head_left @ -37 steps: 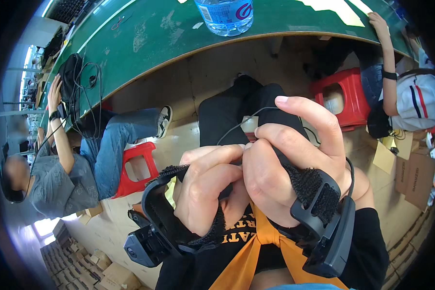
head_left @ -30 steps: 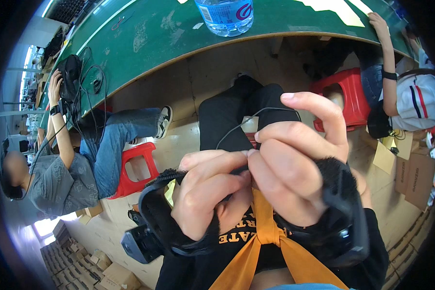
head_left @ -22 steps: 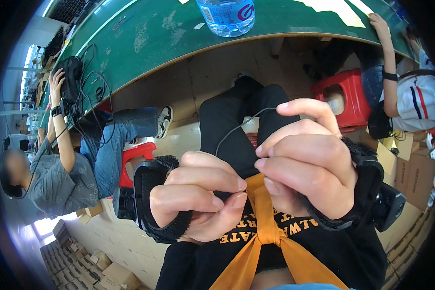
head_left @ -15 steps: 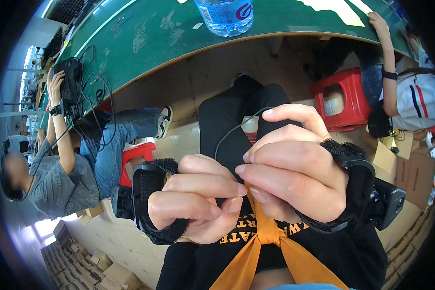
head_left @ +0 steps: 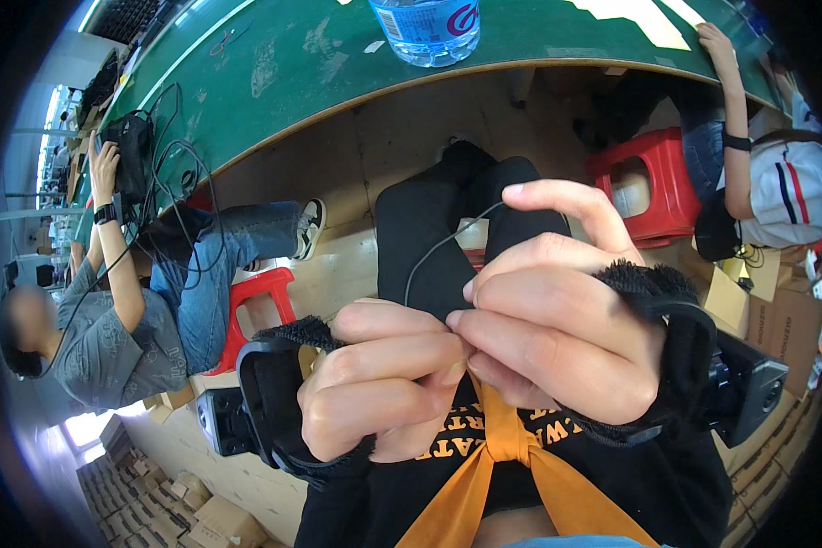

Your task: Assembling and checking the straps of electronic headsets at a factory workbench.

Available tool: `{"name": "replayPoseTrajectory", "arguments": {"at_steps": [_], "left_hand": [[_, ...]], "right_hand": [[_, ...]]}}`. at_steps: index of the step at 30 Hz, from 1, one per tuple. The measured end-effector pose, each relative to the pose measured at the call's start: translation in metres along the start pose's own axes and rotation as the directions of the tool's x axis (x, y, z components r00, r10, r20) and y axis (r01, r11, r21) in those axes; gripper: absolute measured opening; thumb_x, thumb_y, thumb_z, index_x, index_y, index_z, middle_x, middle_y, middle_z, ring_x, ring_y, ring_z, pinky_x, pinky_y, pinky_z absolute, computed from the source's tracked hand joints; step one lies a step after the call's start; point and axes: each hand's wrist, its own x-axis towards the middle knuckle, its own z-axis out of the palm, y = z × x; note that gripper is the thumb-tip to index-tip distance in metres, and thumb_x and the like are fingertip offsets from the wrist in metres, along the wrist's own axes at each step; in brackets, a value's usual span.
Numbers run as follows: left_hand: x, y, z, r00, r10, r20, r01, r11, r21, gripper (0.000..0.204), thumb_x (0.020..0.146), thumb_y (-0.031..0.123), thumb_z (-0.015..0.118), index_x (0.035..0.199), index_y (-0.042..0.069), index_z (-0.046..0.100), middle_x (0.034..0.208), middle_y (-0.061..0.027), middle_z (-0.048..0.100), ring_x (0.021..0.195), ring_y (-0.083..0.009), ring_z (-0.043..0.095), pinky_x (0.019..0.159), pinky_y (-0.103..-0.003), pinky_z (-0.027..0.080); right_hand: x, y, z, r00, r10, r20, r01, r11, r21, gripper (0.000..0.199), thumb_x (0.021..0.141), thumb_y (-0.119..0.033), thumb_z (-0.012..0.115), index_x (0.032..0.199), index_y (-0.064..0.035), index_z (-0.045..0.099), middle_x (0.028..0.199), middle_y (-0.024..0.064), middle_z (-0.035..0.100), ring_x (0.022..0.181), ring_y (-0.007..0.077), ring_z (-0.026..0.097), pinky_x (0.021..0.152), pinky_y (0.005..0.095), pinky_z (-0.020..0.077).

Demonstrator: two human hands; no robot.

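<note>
In front of my black shirt, my left hand (head_left: 384, 384) and my right hand (head_left: 557, 320) meet with their fingertips touching. My left hand is closed in a pinch, its thumb mostly hidden behind the fingers. A thin dark cord (head_left: 426, 258) arcs from the tip of my raised right index finger down behind my left hand's fingers. The other fingers of my right hand are bent together against the left fingertips. The cord's ends and whatever lies inside the pinch are hidden. Each wrist wears a black strap with a small camera on it.
Ahead, a water bottle (head_left: 429, 35) stands on a green table (head_left: 310, 68). One person sits at left near a black bag (head_left: 130, 151) with cables. Another sits at right by a red stool (head_left: 653, 187). Cardboard boxes (head_left: 224, 525) lie on the floor.
My left hand has moved slightly right and turned, so its thumb is now largely hidden behind its fingers. My right index finger has lifted a little, with the cord still at its tip.
</note>
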Motion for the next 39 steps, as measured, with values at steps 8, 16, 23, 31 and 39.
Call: {"name": "replayPoseTrajectory", "arguments": {"at_steps": [8, 16, 23, 31, 39], "left_hand": [[0.002, -0.002, -0.003, 0.997, 0.014, 0.079, -0.016, 1.0, 0.023, 0.035, 0.065, -0.016, 0.068, 0.09, 0.001, 0.05, 0.09, -0.0166, 0.06, 0.073, -0.0263, 0.061, 0.062, -0.029, 0.05], [-0.001, -0.012, 0.004, 0.988, 0.152, 0.017, -0.151, 0.987, -0.056, 0.032, 0.065, -0.015, 0.068, 0.087, 0.0, 0.05, 0.089, -0.016, 0.059, 0.071, -0.0266, 0.06, 0.06, -0.03, 0.051], [-0.001, -0.003, 0.004, 0.999, -0.02, -0.029, 0.015, 0.986, -0.164, 0.036, 0.065, -0.016, 0.069, 0.085, 0.006, 0.049, 0.091, -0.0146, 0.06, 0.072, -0.0242, 0.06, 0.063, -0.028, 0.05], [-0.002, -0.008, 0.001, 1.0, -0.003, -0.023, -0.003, 0.975, -0.22, 0.041, 0.065, -0.014, 0.07, 0.09, 0.008, 0.046, 0.09, -0.0132, 0.062, 0.075, -0.0243, 0.061, 0.065, -0.028, 0.049], [-0.003, -0.013, 0.006, 0.995, 0.014, -0.095, -0.045, 0.941, -0.335, 0.04, 0.065, -0.011, 0.072, 0.089, 0.007, 0.046, 0.089, -0.0129, 0.062, 0.07, -0.023, 0.058, 0.058, -0.029, 0.046]], "right_hand": [[0.005, -0.004, -0.006, 0.997, 0.013, 0.074, -0.009, 0.998, -0.059, 0.035, 0.052, -0.012, 0.071, 0.084, 0.0004, 0.066, 0.076, 0.0045, 0.059, 0.07, 0.0185, 0.062, 0.089, 0.0512, 0.0453], [0.0, -0.006, -0.006, 0.997, 0.005, 0.078, -0.004, 1.0, -0.024, 0.039, 0.048, -0.015, 0.067, 0.083, 0.0007, 0.065, 0.075, 0.0043, 0.057, 0.069, 0.0185, 0.062, 0.088, 0.0501, 0.0455], [-0.005, 0.0, -0.004, 0.999, -0.033, 0.017, 0.032, 0.997, 0.066, 0.023, 0.072, -0.018, 0.07, 0.088, -0.0012, 0.065, 0.082, 0.0044, 0.058, 0.069, 0.0175, 0.063, 0.09, 0.0475, 0.0434], [-0.006, -0.001, -0.003, 0.999, -0.032, 0.02, 0.03, 0.995, 0.091, 0.018, 0.083, -0.019, 0.065, 0.089, -0.0017, 0.065, 0.084, 0.0038, 0.059, 0.069, 0.0173, 0.063, 0.091, 0.0465, 0.0426], [-0.005, -0.003, 0.0, 0.999, -0.046, 0.027, 0.043, 0.993, 0.108, 0.019, 0.075, -0.015, 0.069, 0.088, -0.0019, 0.065, 0.085, 0.0043, 0.058, 0.069, 0.017, 0.063, 0.091, 0.047, 0.0425]]}}
